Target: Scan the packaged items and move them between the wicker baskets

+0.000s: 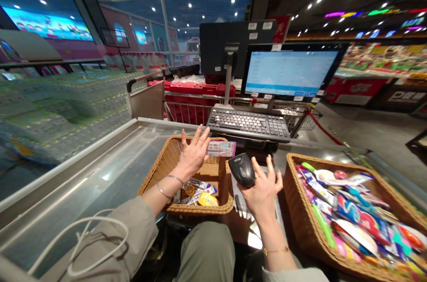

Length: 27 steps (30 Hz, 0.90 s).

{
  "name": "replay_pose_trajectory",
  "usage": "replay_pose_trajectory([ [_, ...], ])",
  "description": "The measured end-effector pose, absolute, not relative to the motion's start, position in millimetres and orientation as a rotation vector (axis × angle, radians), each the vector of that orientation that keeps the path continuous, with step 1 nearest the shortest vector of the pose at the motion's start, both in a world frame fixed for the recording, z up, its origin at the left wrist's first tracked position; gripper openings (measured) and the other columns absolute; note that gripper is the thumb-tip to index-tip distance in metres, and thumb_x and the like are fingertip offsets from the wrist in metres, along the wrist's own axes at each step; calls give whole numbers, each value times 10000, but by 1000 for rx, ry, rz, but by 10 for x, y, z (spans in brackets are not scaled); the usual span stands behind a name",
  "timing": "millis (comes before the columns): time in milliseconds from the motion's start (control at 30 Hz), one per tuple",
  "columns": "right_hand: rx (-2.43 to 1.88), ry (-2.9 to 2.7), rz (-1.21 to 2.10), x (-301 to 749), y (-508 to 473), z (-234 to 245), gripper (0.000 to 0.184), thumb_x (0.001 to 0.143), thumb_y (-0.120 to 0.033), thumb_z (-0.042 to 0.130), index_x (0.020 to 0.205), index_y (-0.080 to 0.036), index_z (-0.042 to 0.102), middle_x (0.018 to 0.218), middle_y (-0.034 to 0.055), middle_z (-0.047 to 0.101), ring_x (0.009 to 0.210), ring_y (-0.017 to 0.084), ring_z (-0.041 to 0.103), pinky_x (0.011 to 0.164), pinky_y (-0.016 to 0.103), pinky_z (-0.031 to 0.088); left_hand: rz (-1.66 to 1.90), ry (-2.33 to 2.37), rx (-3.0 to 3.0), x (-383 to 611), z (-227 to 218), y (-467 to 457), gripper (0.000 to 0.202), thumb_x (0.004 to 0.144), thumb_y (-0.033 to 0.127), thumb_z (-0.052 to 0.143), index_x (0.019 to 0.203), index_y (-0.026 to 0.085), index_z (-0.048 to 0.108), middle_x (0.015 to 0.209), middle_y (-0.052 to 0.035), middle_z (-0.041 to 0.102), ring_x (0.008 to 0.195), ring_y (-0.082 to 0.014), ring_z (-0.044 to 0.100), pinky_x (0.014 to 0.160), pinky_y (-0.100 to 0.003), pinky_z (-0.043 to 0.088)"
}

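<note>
My left hand [194, 154] is over the back of a wicker basket [156, 161], holding a flat pink-edged packet [223, 149] that points right. Its thumb side is partly hidden, and some fingers stretch upward. Below it in the basket lie a yellow packet [208, 200], a small round orange item [189, 190] and slim blue-and-white packets [209, 191]. Just right of the basket, my right hand [263, 186] grips a black handheld barcode scanner [242, 170], whose head is close to the packet's right end. Several of its fingers are raised off the scanner.
A second wicker basket [293, 197] on the right is heaped with toothpaste boxes, brushes and other goods. Ahead stand a keyboard [248, 122] and a lit monitor [290, 70]. A white cable [80, 222] loops over my left sleeve, beside the metal counter [110, 162].
</note>
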State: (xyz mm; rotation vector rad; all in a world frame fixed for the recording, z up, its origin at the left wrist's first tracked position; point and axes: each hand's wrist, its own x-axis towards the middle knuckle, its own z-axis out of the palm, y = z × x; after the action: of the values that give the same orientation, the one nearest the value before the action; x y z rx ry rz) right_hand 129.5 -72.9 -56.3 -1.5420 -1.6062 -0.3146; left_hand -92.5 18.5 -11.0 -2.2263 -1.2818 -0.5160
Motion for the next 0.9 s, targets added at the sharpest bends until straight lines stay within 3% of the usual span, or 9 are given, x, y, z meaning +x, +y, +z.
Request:
replay_pose_trajectory([
  [633, -1537, -1617, -295, 1308, -744, -560, 221, 800, -330, 634, 970, -217, 717, 1285, 74, 671, 1433, 375, 321, 1101, 643, 166, -534, -1276, -2225, -898, -109, 192, 595, 805, 221, 712, 1373, 182, 538, 1592, -119, 271, 1518, -322, 45, 1098, -664, -262],
  [900, -1546, -1629, -292, 1309, -753, -542, 247, 809, -346, 618, 992, -216, 722, 1273, 88, 675, 1438, 367, 309, 1105, 632, 156, -530, -1280, -2236, -886, -97, 187, 584, 816, 222, 696, 1376, 192, 532, 1586, -126, 272, 1516, -323, 91, 1103, -673, -242],
])
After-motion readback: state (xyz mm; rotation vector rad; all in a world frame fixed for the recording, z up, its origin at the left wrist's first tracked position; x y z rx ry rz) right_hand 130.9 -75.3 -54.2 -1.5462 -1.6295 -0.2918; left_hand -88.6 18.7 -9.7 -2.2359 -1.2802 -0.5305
